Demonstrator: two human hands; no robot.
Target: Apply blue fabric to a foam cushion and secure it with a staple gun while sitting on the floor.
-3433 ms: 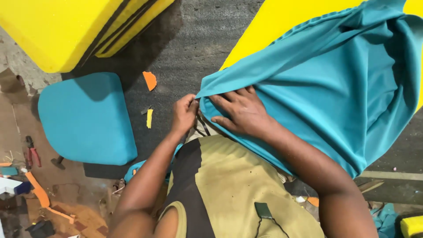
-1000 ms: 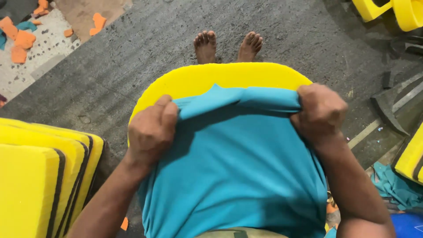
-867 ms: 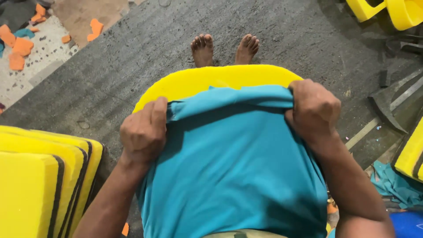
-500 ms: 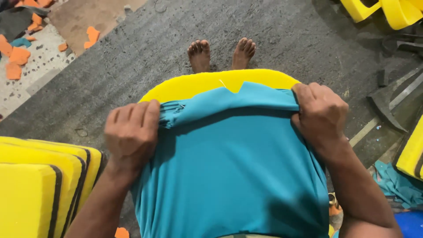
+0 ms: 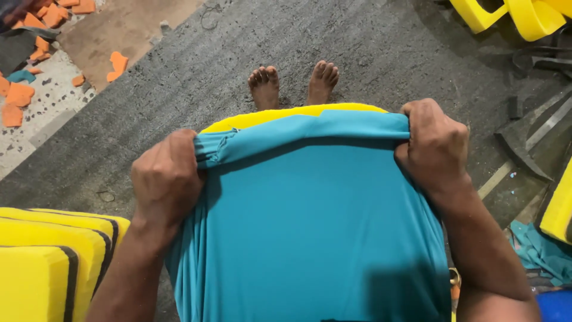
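The teal fabric cover (image 5: pixel 310 226) sits stretched over the yellow foam cushion (image 5: pixel 286 116) in front of me, and its top hem now lies much nearer the cushion's far edge than half a second ago, leaving only a thin yellow strip showing. My left hand (image 5: pixel 167 179) has a closed grip on the bunched left corner of the hem, and my right hand (image 5: pixel 432 143) has a closed grip on the right corner, both fists a little farther forward than before. Past the cushion my bare feet (image 5: pixel 292 83) stand on the dark grey floor mat (image 5: pixel 369 48). A stack of yellow foam cushions (image 5: pixel 47 256) lies at my lower left, orange foam scraps (image 5: pixel 36 36) litter the floor at upper left, and yellow frame pieces (image 5: pixel 512 15) lie at upper right.
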